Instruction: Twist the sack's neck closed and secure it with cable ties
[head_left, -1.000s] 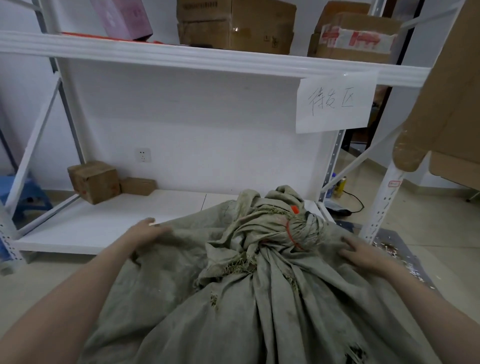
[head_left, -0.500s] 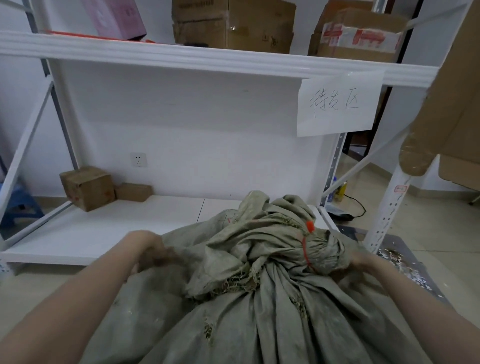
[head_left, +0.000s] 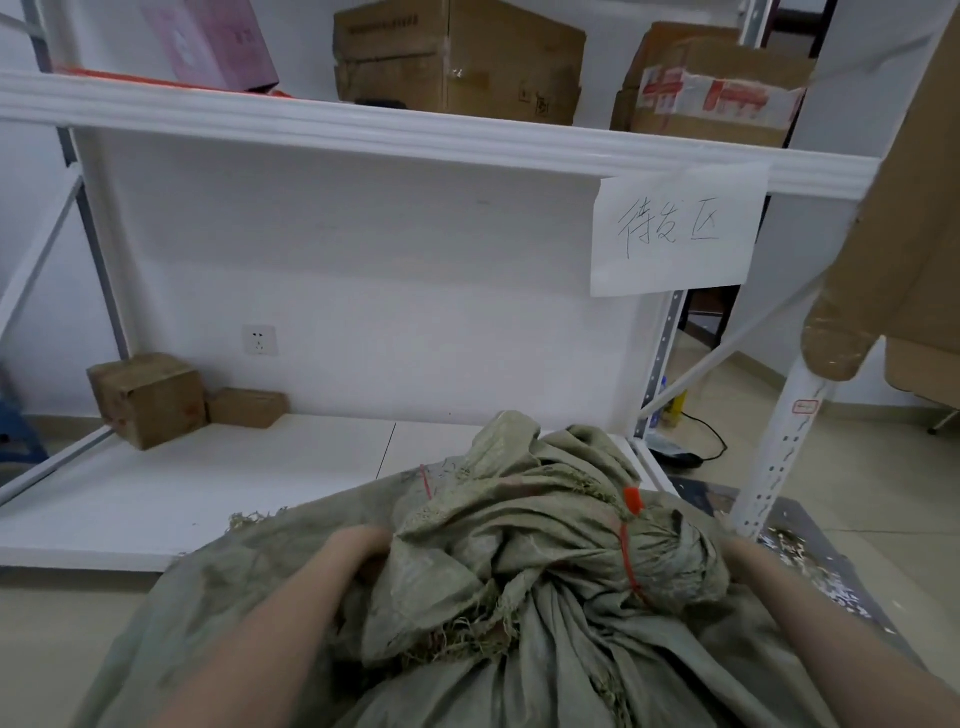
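Fingers of left hand (head_left: 358, 545) and right hand (head_left: 740, 553) hide in sack (head_left: 519, 665) folds (grip unclear); neck (head_left: 675, 551) looks twisted, one red cable tie (head_left: 627, 564) already on.

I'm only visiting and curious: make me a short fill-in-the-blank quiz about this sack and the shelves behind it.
1. The cable tie cinched round the neck of the sack is ____ in colour.
2. On the lower shelf, below the wall socket, stand ____ small cardboard boxes.
3. The handwritten paper sign hangs from the ____ shelf.

Missing words: red; two; upper.
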